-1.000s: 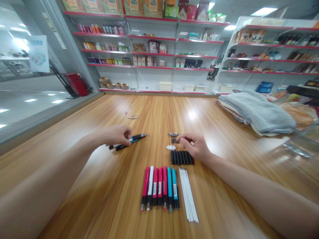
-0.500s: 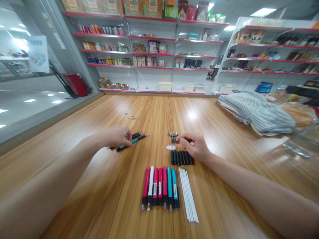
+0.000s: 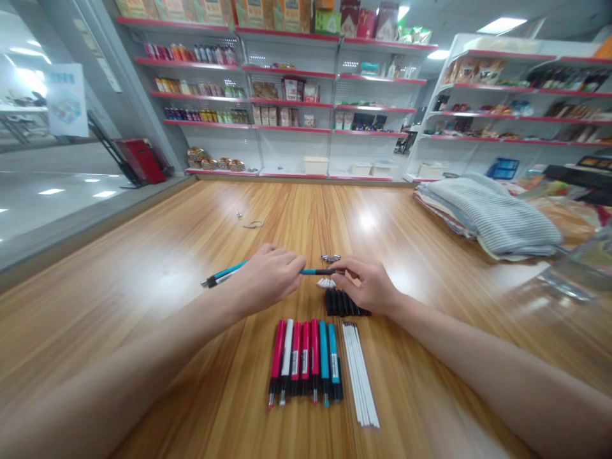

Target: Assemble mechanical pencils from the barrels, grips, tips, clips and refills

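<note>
A blue pen with a black grip [image 3: 315, 272] lies level between my hands, above the small parts. My left hand [image 3: 272, 274] is closed around its blue end. The fingers of my right hand [image 3: 366, 282] pinch the dark end. Beyond my left wrist lie other pens [image 3: 227, 274], one blue and one white, partly hidden. Under and beside my right hand are black grips [image 3: 345, 303] in a row, small white pieces [image 3: 326, 283] and small metal tips [image 3: 329, 258]. Nearer stand aligned pink, white and blue pen barrels [image 3: 306, 357] and white ink refills [image 3: 361, 376].
Folded striped cloth [image 3: 492, 210] is stacked on the right of the wooden table [image 3: 215, 408], with a clear container [image 3: 578, 268] by it. A thin ring-like loop [image 3: 253, 224] lies farther back. Stocked shelves [image 3: 291, 102] stand behind the table.
My left hand has moved right from the loose pens, carrying a blue pen to my right hand. My right hand now grips its dark end.
</note>
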### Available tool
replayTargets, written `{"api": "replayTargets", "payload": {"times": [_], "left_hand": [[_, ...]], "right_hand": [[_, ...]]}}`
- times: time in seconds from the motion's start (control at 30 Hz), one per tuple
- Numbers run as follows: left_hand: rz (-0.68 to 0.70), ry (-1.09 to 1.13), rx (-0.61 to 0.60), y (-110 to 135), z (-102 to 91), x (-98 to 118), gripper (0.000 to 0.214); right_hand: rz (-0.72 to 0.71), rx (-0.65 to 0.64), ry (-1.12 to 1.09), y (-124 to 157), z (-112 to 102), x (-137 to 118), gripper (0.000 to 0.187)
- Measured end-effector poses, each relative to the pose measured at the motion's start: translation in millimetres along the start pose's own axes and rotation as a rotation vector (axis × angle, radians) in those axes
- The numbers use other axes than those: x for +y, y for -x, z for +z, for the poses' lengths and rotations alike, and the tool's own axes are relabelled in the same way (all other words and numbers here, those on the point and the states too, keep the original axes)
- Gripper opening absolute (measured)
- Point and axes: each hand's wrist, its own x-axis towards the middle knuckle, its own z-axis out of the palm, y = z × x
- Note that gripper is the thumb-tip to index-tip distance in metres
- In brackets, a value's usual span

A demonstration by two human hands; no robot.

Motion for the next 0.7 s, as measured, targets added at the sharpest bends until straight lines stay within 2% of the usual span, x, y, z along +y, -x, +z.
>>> {"api": "replayTargets", "payload": {"times": [0.1,0.2,0.3,0.43,0.7], "left_hand": [[0.040,-0.069,0.085,1.3,15.2,14.5,0.016],[0.035,-0.063,0.152,3.7,21.4,17.1,0.017],[-0.006,-0.046,0.234,5.4,22.8,12.7,0.015],[-0.059,0.043,0.320,8.3,28.6,2.0,0.014],[-0.236,0.255,0.378,10.9,39.4,-9.6,0.018]], "right_hand": [[-0.005,-0.012,0.054,1.8,-0.2,3.8,0.017],[0.026,0.000,0.118,2.6,-0.6,6.7,0.027],[0.067,0.018,0.136,1.7,-0.1,5.7,0.038],[0.141,0.044,0.072,0.6,1.0,4.0,0.044],[0.299,0.108,-0.066,2.5,1.6,15.5,0.049]]}}
